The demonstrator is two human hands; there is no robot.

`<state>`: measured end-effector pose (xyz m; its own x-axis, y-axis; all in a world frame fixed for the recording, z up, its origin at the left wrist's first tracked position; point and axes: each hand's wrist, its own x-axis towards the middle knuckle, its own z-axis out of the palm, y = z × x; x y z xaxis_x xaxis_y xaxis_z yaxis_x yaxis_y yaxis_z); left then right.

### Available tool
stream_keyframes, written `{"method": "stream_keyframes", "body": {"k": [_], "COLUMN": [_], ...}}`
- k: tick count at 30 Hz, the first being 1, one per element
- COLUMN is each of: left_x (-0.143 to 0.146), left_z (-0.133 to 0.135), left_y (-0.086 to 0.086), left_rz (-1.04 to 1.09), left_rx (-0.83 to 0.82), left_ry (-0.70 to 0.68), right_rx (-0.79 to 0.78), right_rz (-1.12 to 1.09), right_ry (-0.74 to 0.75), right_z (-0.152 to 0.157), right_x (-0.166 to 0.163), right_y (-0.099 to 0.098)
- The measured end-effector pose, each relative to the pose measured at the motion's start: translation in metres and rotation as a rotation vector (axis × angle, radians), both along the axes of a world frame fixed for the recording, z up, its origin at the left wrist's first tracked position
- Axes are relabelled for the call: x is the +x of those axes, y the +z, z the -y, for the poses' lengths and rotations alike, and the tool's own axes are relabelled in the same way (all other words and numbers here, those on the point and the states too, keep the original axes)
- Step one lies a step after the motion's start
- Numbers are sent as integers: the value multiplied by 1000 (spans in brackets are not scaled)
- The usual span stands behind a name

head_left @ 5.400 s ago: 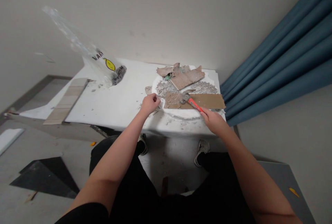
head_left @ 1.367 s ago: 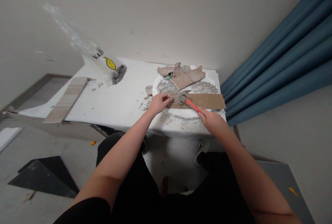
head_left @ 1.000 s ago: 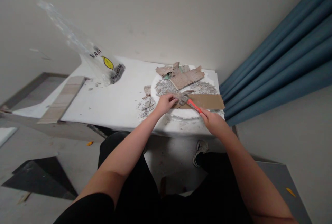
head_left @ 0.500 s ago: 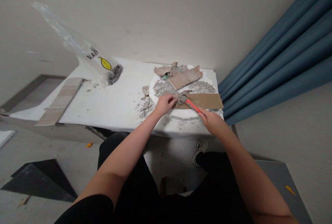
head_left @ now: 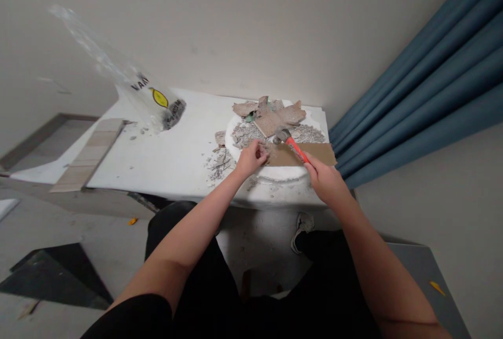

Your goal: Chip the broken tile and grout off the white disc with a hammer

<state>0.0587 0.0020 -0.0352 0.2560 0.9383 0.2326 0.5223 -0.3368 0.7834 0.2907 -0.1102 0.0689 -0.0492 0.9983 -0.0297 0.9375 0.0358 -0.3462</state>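
Observation:
My right hand [head_left: 325, 175] is wrapped round the orange-red handle of a hammer [head_left: 295, 147]. The hammer's metal head is held a little above the left part of a flat brown strip [head_left: 304, 154]. At that strip's left end my left hand [head_left: 250, 159] is closed, thumb and fingers curled together; whatever it pinches is too small to make out. Underneath lies a round white slab [head_left: 281, 173] strewn with grey crumbled rubble [head_left: 247, 133]. Broken brownish pieces [head_left: 281, 118] are heaped at its back.
More grey debris [head_left: 221, 166] lies left of the slab on the white-covered table [head_left: 173, 163]. A clear plastic bag [head_left: 151, 95] with dark contents stands further left, near a wood-grain plank [head_left: 89, 155]. Blue curtains [head_left: 424, 77] hang at the right. Dark sheets [head_left: 58, 276] lie on the floor.
The hammer head has risen off the brown strip and moved slightly right and away from my left hand. My left hand has stayed at nearly the same place.

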Motion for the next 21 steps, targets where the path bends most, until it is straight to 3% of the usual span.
{"method": "stream_keyframes", "body": {"k": [21], "left_x": [1], "left_z": [1], "left_y": [-7], "left_rz": [-12], "left_rx": [11], "left_ry": [5], "right_rx": [-47], "right_rz": [153], "right_ry": [77], "right_z": [1], "right_x": [-19], "right_y": [-1]}}
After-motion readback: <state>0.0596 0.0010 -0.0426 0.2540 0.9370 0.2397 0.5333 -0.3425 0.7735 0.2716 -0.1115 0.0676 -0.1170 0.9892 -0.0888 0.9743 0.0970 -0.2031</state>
